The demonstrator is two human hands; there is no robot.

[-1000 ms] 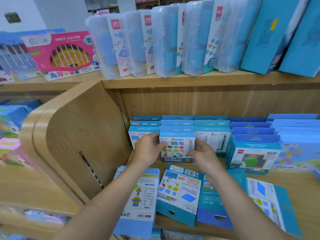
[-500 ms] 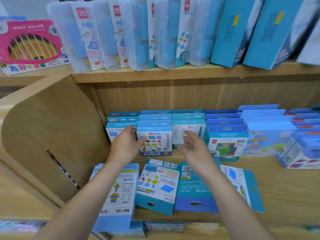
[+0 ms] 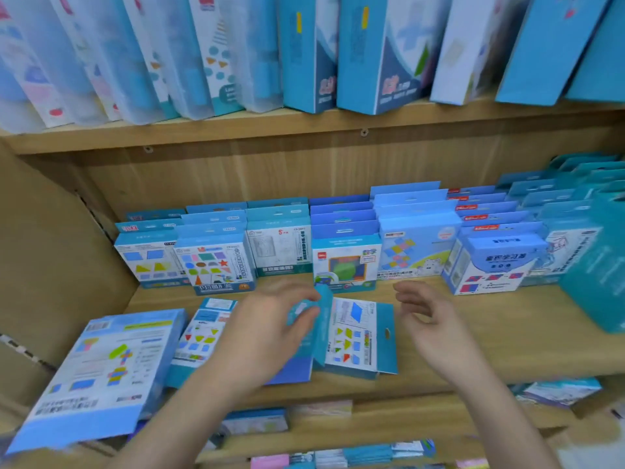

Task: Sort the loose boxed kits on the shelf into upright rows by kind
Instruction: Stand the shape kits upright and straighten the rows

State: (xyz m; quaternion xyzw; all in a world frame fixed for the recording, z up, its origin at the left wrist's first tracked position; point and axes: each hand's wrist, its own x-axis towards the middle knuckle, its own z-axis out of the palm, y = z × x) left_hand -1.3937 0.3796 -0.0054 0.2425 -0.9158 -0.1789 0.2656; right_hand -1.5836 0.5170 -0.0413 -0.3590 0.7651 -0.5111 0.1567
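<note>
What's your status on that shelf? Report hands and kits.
Left hand gripping a teal kit, lifting its edge. Right hand open, empty. Three loose kits still flat in front; upright rows unobstructed.

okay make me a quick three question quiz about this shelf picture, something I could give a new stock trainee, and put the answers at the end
1. True or false: the left hand is lifting the edge of a teal box among the flat-lying kits at the front of the shelf.
2. What is the right hand holding?
A. a pink kit
B. nothing, it is open above the shelf
C. the box with a star
3. Fill in: the box with a star stands upright in the back rows, with the kit showing blue and yellow shapes on its ____ side in the picture.

Key: 1 true; 2 B; 3 left.
</note>
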